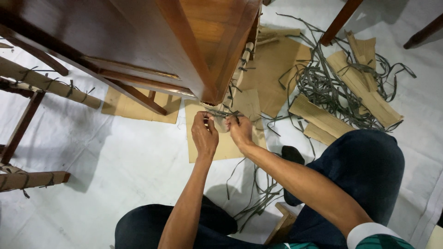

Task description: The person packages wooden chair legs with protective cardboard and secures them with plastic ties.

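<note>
Head view, looking down: my left hand [204, 136] and right hand [240, 130] meet at the centre of the frame, both pinched shut on a dark strap [224, 113] that runs across a cardboard-wrapped leg [237, 76] of the brown wooden furniture [152, 41] filling the upper left. Beneath my hands a flat cardboard sheet [221, 147] lies on the white floor covering [115, 170]. At the upper right sits a tangle of loose straps [323, 83] among cardboard pieces [364, 87]. Another wrapped leg [46, 83] crosses the left edge.
</note>
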